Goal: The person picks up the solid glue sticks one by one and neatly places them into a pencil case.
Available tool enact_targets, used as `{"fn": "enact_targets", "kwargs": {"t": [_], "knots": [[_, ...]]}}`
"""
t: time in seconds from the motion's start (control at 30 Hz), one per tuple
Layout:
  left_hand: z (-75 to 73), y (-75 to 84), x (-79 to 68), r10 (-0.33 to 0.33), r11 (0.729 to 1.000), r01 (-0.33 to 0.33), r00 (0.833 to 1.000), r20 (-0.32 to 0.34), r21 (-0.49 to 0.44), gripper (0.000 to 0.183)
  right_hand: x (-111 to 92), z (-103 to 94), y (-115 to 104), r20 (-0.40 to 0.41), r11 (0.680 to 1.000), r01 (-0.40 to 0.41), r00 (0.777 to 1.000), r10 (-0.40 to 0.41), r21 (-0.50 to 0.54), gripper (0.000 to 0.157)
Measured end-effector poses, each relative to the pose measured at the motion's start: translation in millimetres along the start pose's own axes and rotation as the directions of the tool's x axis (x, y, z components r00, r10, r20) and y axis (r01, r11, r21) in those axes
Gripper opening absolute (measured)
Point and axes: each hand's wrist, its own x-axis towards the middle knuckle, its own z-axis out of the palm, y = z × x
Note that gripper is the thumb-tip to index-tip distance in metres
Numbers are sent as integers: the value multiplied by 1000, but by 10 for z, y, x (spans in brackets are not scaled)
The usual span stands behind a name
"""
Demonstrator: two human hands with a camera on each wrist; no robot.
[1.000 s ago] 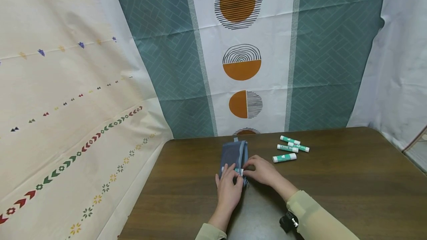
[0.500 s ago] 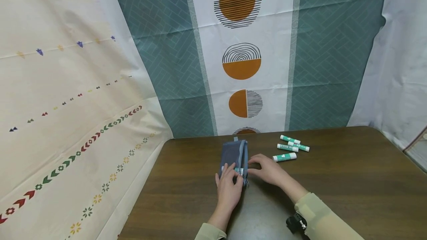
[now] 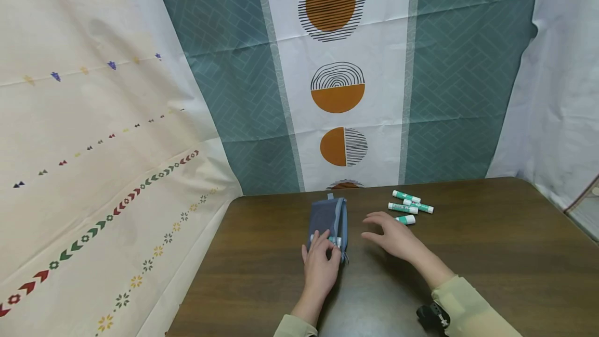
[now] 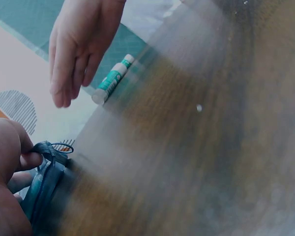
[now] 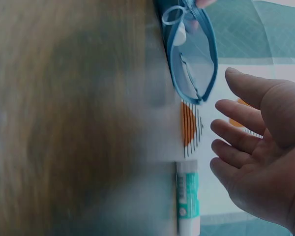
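The blue-grey zip pouch (image 3: 323, 214) lies on the table, its zipped side gaping to the right. My left hand (image 3: 321, 264) lies over its near end and pinches the edge by the zip pull, seen closer in the left wrist view. Inside is a green-and-white glue stick (image 3: 337, 241), partly covered by my fingers; its white end shows through the opening in the right wrist view. My right hand (image 3: 395, 235) hovers right of the pouch, fingers apart and holding nothing. It partly hides the nearest loose glue stick (image 3: 406, 219), which appears whole-width in the right wrist view.
Beyond my right hand, several more glue sticks lie close together, among them one glue stick (image 3: 406, 196) at the back. The brown wooden table (image 3: 496, 254) ends at patterned cloth hangings (image 3: 458, 92) behind it.
My right hand has drawn back from the pouch's opening and moved right, towards the loose glue sticks, with its fingers spreading apart. The left hand and pouch have stayed in place.
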Motion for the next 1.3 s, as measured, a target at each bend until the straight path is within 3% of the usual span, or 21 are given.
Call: {"fn": "enact_targets", "kwargs": {"t": [0.57, 0.83, 1.3], "knots": [[-4, -8, -15, 12, 1000, -12, 1000, -13, -25, 23, -206, -364, 317, -69, 997, -72, 995, 72, 5, 52], [7, -12, -15, 15, 1000, -15, 1000, -11, -21, 22, -263, -497, 497, -85, 993, -102, 992, 97, -61, 54], [6, -2, -1, -19, 1000, 19, 1000, 12, -18, 22, -292, -558, 666, -77, 981, -142, 988, 133, -131, 63]]}}
